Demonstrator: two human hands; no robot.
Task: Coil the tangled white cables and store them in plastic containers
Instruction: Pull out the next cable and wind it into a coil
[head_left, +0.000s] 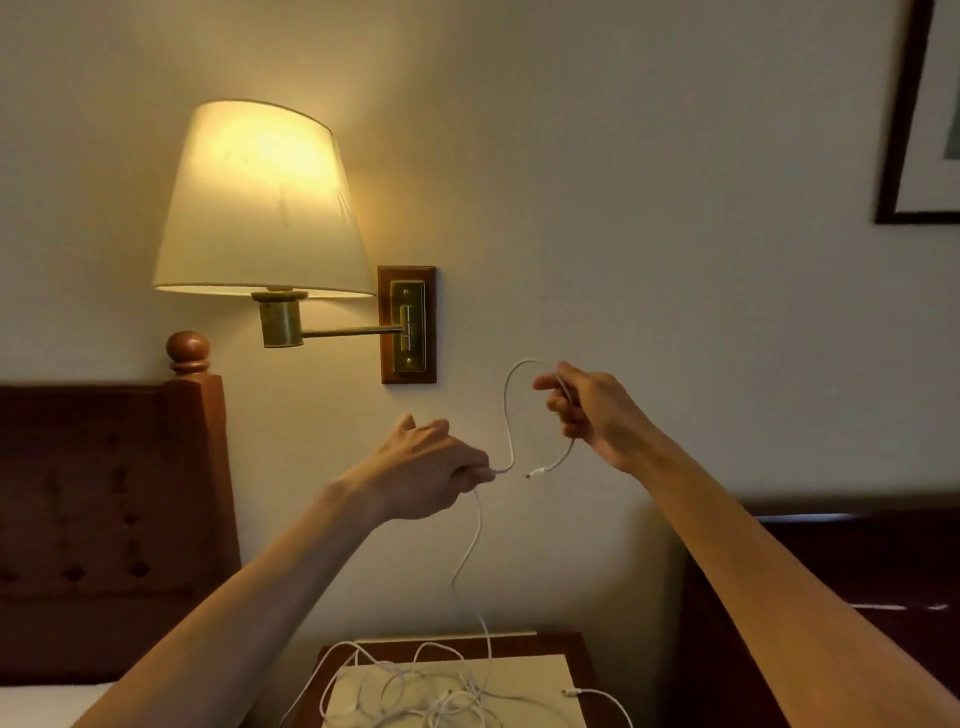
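I hold one white cable (508, 415) up in front of the wall. My right hand (592, 410) grips it near its end, and the connector tip (531, 474) dangles free below. The cable arcs over and runs down to my left hand (431, 467), which pinches it lower and to the left. From there it hangs down to a tangle of white cables (415, 691) lying on a pale sheet on the nightstand (576, 649). Another connector end (569, 692) lies on the sheet at the right. No plastic container is in view.
A lit wall lamp (260, 202) on a brass swing arm juts out above my left hand. A dark wooden headboard (104, 519) stands at left, with dark furniture (857, 571) at right and a framed picture (924, 114) at top right.
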